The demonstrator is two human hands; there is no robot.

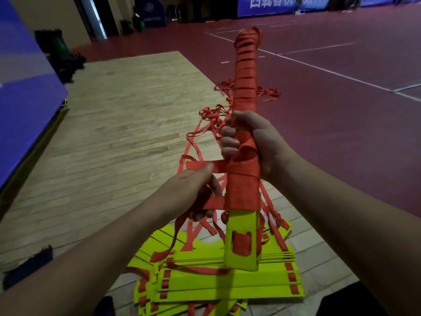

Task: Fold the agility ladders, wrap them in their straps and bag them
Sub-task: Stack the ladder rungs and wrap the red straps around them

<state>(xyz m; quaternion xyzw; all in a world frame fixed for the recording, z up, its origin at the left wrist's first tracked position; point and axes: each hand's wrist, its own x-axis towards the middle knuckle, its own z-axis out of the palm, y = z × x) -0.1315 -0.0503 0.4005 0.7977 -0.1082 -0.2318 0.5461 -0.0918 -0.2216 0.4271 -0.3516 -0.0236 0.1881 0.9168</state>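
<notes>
A folded ladder bundle (246,71), yellow rungs wound tightly in red strap, points away from me at mid-frame. Its bare yellow end (241,226) faces me. My right hand (255,142) grips the bundle around its middle, fingers curled over the wound strap. My left hand (196,188) holds the loose red strap (218,166) just left of the bundle, thumb on top, with the strap running across to the wraps. Below, a pile of yellow rungs (227,286) with red straps lies on the floor.
Tangled red straps (211,115) trail over the wooden floor (114,133) behind the bundle. A dark bag (27,267) lies at lower left. Blue padding (22,92) lines the left side. Red court flooring (341,110) spreads to the right.
</notes>
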